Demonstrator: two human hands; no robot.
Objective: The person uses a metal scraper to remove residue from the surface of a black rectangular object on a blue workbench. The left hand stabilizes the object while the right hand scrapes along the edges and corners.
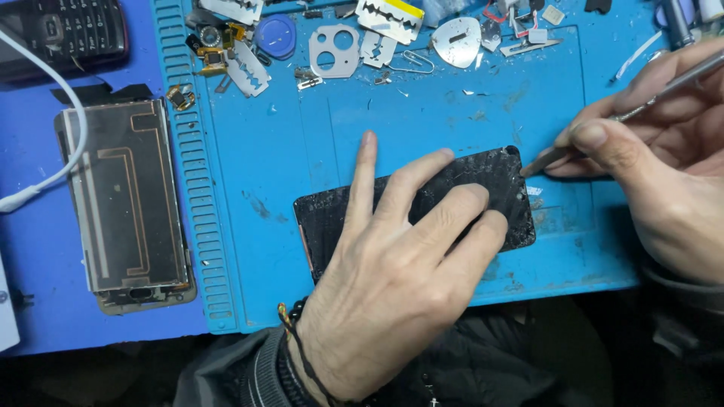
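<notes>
On the blue repair mat (286, 173), near its front edge, lies a cracked black phone panel (498, 181), set slightly askew with its right end raised toward the back. The person's left hand (392, 279) lies palm down across it, wrist entering from the lower centre with a dark beaded bracelet (290, 332) at the cuff. Its fingers are spread and flat, not curled around anything: the index finger extends past the panel's upper edge onto the mat, while the other fingers press on the panel's surface. The hand pins the panel by weight alone.

The right hand (664, 166) comes in from the right edge, knuckles up, thumb and fingers closed tight in a pen-like pinch on a slim metal pry tool (641, 109). The tool runs diagonally from upper right down to the left, and its flat tip meets the panel's upper right corner; whether the tip sits under the edge cannot be determined.

Along the mat's back edge lie razor blades (388, 19), a metal camera bezel (333, 51), a paper clip (411, 62) and a blue cap (275, 35). Left of the mat, well apart from both hands, rests an opened phone frame (128, 203), with a white cable (56, 83) curving beside it and a dark keypad phone (64, 34) behind.
</notes>
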